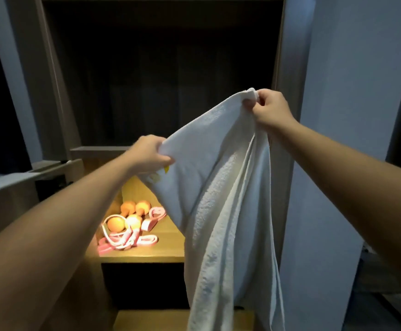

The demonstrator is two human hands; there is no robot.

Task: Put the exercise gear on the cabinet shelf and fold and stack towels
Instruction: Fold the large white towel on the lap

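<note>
While it hangs, towel [218, 187]: white, unfolded, covering the shelf's [168, 237] right edge.
Left hand [149, 152]: grips the upper hem.
Right hand [268, 108]: pinches a corner, higher.
Advice: level both hands, then fold.

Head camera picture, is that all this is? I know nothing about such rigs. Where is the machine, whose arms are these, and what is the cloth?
There is no machine here. A person wears one wide-angle camera on the head, looking forward and down, so the two bare arms are their own. The left hand and the right hand each grip the top edge of a white towel, which hangs unfolded in front of an open cabinet; the right hand is higher. On the lit wooden shelf behind it lies exercise gear: what look like orange dumbbells and a pink skipping rope, loosely tangled. No folded towels show.
</note>
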